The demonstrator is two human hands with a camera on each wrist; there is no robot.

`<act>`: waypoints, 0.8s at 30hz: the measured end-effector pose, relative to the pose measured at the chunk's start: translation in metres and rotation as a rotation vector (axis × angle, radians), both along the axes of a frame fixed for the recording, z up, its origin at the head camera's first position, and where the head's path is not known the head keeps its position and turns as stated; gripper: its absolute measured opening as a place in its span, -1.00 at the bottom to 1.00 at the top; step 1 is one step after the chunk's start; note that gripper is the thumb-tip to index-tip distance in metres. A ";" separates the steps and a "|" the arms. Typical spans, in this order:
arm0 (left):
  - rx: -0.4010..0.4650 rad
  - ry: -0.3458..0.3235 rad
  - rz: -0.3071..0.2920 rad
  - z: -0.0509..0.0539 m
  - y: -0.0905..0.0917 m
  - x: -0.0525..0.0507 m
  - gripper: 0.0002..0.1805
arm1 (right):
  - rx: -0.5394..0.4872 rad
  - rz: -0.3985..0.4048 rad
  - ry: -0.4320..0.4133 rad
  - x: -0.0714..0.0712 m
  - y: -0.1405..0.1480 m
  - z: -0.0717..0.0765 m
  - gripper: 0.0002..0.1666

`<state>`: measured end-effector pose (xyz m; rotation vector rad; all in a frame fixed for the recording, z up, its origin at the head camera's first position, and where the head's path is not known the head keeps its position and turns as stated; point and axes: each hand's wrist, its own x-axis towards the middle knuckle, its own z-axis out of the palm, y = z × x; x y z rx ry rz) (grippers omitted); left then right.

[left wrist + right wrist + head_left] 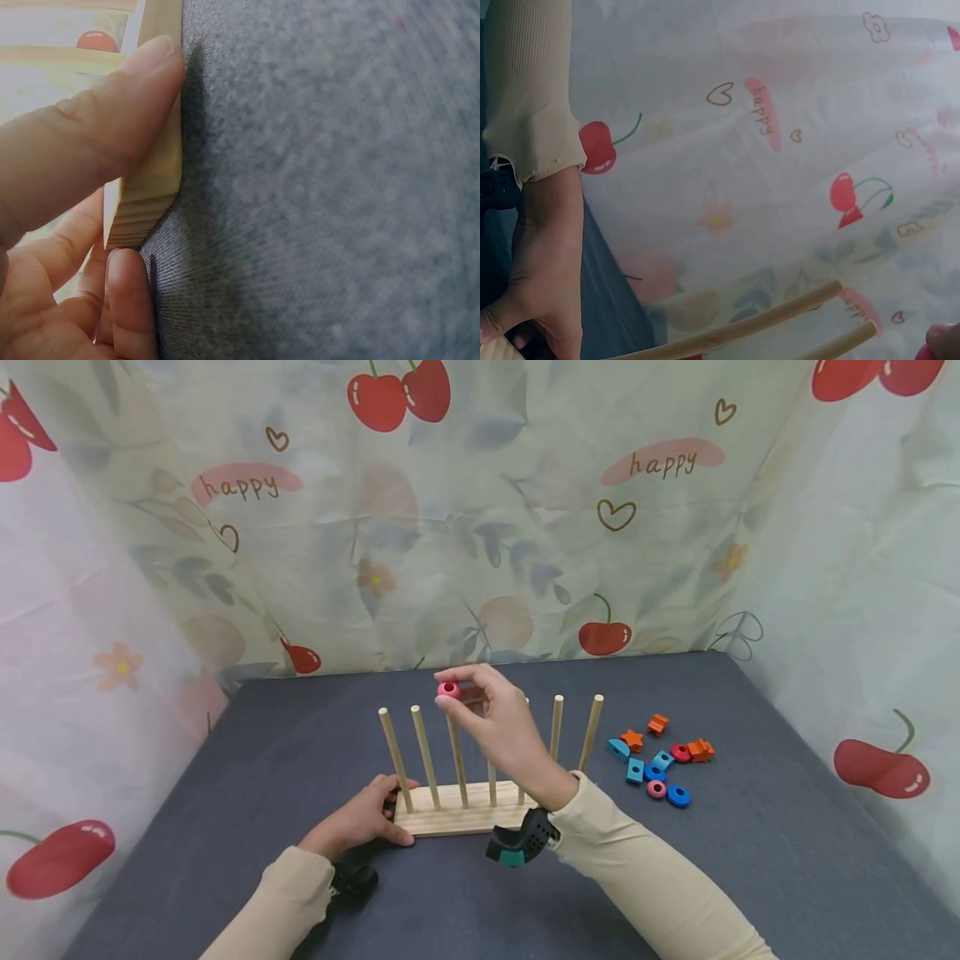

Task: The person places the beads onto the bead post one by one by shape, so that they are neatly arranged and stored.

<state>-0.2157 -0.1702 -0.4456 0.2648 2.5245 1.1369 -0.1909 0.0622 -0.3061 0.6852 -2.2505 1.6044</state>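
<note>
Pink bead (448,694) at third peg (458,760) from left

Right hand (501,718) pinches the bead at the peg tip, contact unclear; left hand (363,814) grips the left end of the wooden base (450,822). Align hole with peg; brace the base.

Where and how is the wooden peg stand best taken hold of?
Probably by the left end of its base, from the left, where the left hand holds it, thumb on the near edge. The base is a low slab with edges to pinch; the pegs are thin, and in the head view the right arm hides the other end.
</note>
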 end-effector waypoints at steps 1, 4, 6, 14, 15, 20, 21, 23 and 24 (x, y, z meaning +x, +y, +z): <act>0.002 -0.001 0.001 0.000 0.000 0.000 -0.19 | 0.000 -0.001 0.000 0.000 0.000 -0.001 -0.67; 0.001 -0.005 0.007 -0.001 0.000 0.001 -0.19 | -0.001 -0.004 0.004 0.000 -0.001 -0.002 -0.68; 0.001 -0.009 0.011 -0.001 0.000 0.001 -0.19 | -0.001 -0.005 0.004 0.000 -0.001 -0.003 -0.68; 0.004 -0.012 0.015 0.000 0.000 0.002 -0.18 | 0.001 0.008 0.001 0.000 -0.001 -0.004 -0.67; 0.005 -0.010 0.013 0.001 0.000 0.002 -0.18 | 0.003 0.007 0.003 0.000 -0.001 -0.005 -0.68; 0.009 -0.001 0.004 0.001 0.000 0.001 -0.18 | 0.016 -0.003 -0.005 0.000 -0.001 -0.006 -0.70; 0.008 -0.001 0.006 0.001 0.000 0.001 -0.18 | 0.015 -0.004 -0.013 -0.001 -0.001 -0.007 -0.70; 0.005 -0.003 0.008 0.001 0.000 0.001 -0.18 | 0.009 -0.007 -0.032 -0.001 -0.001 -0.009 -0.68; 0.003 -0.004 0.009 0.001 0.000 0.001 -0.18 | 0.004 -0.007 -0.043 -0.001 -0.001 -0.010 -0.66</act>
